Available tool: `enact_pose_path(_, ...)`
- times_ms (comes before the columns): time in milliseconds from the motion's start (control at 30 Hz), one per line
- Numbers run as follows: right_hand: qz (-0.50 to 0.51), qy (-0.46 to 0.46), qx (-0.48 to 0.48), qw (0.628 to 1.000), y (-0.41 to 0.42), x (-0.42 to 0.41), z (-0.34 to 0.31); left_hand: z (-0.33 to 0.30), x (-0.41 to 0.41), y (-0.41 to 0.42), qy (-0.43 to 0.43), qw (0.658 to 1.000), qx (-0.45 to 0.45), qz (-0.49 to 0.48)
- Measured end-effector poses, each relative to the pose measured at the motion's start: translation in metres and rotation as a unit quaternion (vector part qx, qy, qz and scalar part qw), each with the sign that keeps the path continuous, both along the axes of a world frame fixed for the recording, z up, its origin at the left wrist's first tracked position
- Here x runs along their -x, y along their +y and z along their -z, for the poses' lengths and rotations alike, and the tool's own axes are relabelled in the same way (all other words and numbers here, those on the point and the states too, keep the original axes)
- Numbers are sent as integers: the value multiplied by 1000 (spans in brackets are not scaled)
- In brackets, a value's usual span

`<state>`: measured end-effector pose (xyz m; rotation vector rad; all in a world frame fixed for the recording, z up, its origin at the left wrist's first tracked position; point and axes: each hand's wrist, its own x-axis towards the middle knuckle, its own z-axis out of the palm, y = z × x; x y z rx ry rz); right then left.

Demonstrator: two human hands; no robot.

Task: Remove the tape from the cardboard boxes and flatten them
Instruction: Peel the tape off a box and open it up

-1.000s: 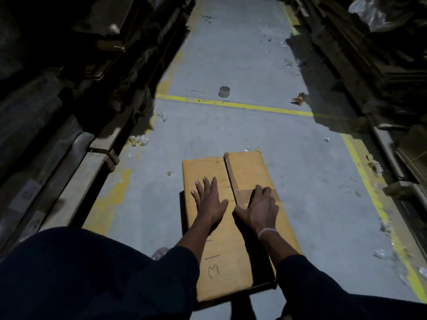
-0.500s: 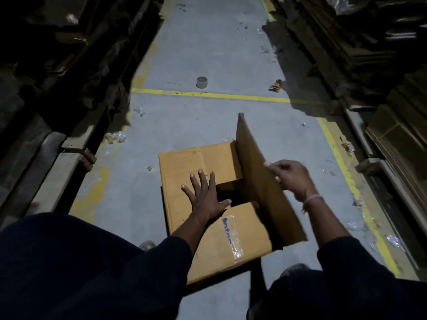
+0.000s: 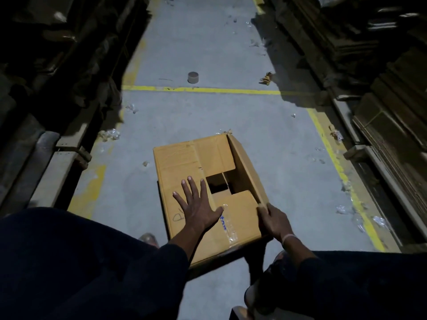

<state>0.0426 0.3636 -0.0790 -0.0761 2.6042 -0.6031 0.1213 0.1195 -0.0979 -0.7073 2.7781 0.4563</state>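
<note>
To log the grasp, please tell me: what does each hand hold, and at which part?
Right hand grips the brown cardboard box at its near right flap corner. Left hand presses flat, holding nothing.

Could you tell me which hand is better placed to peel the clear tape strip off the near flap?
The right hand: it grips the cardboard box edge just beside the tape strip, whereas the left hand lies flat, pressing the flap.

Grey concrete floor (image 3: 203, 116) with yellow line (image 3: 208, 90) across it; small tape roll core (image 3: 193, 77) just beyond the line (upright); clear plastic scraps (image 3: 108, 135) near left edge.
</note>
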Motion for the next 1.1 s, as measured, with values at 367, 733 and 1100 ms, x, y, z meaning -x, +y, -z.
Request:
enact_pose_path(367, 76, 120, -131, 981, -28, -7, 20, 3, 20, -7, 38, 999, -9, 1)
enact_pose_path(733, 148, 85, -38, 985, -79, 62, 14, -1, 47, -13, 36, 999, 23, 13)
enact_pose_path(1100, 65, 175, -38, 982, -82, 37, 19, -24, 29, -38, -31, 984, -86, -153)
